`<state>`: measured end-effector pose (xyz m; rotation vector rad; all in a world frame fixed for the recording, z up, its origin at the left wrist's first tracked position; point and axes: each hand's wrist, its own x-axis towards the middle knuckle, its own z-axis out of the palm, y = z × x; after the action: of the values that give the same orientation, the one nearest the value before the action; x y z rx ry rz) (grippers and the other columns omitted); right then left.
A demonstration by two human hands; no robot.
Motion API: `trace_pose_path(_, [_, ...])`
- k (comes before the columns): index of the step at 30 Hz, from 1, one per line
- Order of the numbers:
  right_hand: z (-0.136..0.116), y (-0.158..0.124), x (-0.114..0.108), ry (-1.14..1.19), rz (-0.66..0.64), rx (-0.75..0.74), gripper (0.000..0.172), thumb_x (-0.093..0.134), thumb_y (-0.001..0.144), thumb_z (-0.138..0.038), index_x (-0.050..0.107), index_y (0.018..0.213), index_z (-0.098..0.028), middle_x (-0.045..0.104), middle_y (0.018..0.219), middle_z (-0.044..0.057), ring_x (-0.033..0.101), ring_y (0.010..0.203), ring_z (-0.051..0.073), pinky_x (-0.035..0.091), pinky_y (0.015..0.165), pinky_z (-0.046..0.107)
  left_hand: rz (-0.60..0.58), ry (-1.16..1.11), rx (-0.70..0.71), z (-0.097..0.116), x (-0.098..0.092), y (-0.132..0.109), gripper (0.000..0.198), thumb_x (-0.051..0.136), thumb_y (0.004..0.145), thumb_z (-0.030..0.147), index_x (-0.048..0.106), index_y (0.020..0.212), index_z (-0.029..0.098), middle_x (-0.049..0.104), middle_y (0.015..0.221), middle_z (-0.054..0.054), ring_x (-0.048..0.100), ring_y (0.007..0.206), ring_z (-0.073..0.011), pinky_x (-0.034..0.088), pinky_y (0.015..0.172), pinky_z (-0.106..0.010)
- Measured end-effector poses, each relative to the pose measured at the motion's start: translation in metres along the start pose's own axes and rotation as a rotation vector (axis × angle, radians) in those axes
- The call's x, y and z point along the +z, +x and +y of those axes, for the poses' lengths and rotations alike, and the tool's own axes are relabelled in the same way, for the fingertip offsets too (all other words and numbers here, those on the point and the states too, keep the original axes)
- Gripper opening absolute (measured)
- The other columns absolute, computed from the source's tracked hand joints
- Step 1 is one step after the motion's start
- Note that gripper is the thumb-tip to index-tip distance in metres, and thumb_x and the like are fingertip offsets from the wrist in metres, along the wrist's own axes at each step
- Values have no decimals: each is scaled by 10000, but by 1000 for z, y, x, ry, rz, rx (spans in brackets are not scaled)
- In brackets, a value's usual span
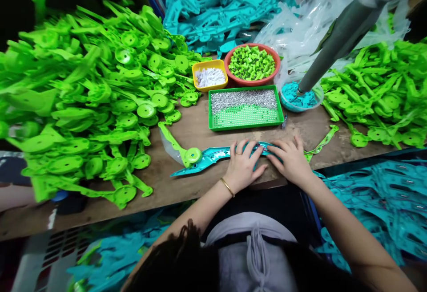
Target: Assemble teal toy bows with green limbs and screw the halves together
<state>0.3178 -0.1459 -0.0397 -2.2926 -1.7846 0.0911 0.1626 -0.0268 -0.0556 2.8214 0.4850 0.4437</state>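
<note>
A long teal plastic part (pixel 213 156) lies along the near edge of the wooden table (pixel 196 127), with a green disc piece (pixel 192 155) fitted on its left end. My left hand (pixel 243 167) presses down on the teal part's middle, fingers flat and close together, a ring on one finger and a bracelet at the wrist. My right hand (pixel 292 160) rests on the same part's right end, fingers bent over it. The fingertips of both hands meet over the part.
A big heap of green plastic parts (pixel 86 91) fills the left. A green tray of small metal bits (pixel 245 107), a yellow tub (pixel 210 75) and a red bowl of green pieces (pixel 252 64) stand behind. More green parts (pixel 376 91) lie right; teal parts (pixel 220 7) behind.
</note>
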Motion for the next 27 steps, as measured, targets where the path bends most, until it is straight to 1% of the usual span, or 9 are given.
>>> trace_pose_path(4, [0, 1, 0, 0, -27, 10, 316, 433, 947, -388, 633, 1138, -234, 643, 1225, 63, 570, 1120, 244, 186, 1122, 574, -13, 23, 2, 4, 0, 0, 440, 555, 872, 471, 609, 1228, 219, 572, 1306, -120, 426, 1238, -341, 219, 1083, -597])
trace_pose_path(7, [-2, 0, -1, -25, -9, -15, 311, 439, 944, -376, 618, 1147, -223, 647, 1209, 76, 579, 1103, 249, 224, 1105, 569, -48, 0, 17, 6, -12, -1, 491, 594, 842, 490, 589, 1253, 222, 559, 1328, -119, 429, 1244, -342, 246, 1078, -597])
trace_pose_path(9, [-4, -2, 0, -38, 20, -54, 366, 459, 932, -397, 566, 1223, -202, 646, 1204, 97, 583, 1092, 254, 253, 1095, 557, -39, -48, 37, -3, -26, 5, 533, 590, 828, 539, 584, 1256, 221, 552, 1324, -124, 429, 1242, -333, 294, 1065, -563])
trace_pose_path(11, [-2, -2, 4, -38, 59, -88, 450, 487, 919, -404, 489, 1304, -172, 644, 1199, 116, 586, 1086, 253, 300, 1080, 526, 37, -73, 35, -25, -43, 23, 521, 563, 838, 557, 597, 1232, 218, 558, 1295, -131, 433, 1231, -316, 327, 1054, -529])
trace_pose_path(13, [4, -1, 8, -27, 85, -108, 463, 493, 920, -355, 442, 1338, -163, 652, 1180, 113, 597, 1063, 241, 376, 1033, 475, 147, -32, -16, -62, -61, 56, 429, 532, 871, 500, 624, 1172, 208, 574, 1246, -130, 450, 1201, -300, 345, 1040, -513])
trace_pose_path(15, [13, 4, 10, -17, 87, -131, 444, 481, 926, -308, 428, 1345, -172, 669, 1142, 97, 615, 1017, 228, 448, 957, 428, 186, 47, -111, -111, -77, 104, 347, 495, 899, 419, 636, 1122, 193, 585, 1206, -117, 474, 1167, -281, 365, 1019, -479])
trace_pose_path(20, [36, 21, -4, -34, 111, -252, 442, 508, 899, -416, 492, 1271, -178, 692, 1093, 76, 652, 956, 222, 524, 831, 388, -29, 291, -428, -226, -90, 242, 339, 496, 889, 300, 601, 1140, 97, 550, 1222, -182, 432, 1225, -333, 348, 1017, -472])
trace_pose_path(23, [41, 37, -20, -67, 183, -285, 438, 503, 896, -437, 522, 1233, -158, 698, 1094, 84, 666, 959, 215, 535, 813, 370, -38, 288, -451, -263, -83, 300, 486, 609, 839, 268, 501, 1271, 75, 490, 1318, -205, 419, 1264, -326, 359, 1032, -460])
trace_pose_path(27, [38, 67, -44, -63, 223, -277, 335, 489, 917, -364, 547, 1192, -183, 705, 1072, 68, 667, 956, 202, 525, 852, 373, -58, 238, -422, -277, -85, 334, 376, 560, 908, 338, 539, 1233, 149, 567, 1251, -124, 564, 1121, -256, 470, 947, -471])
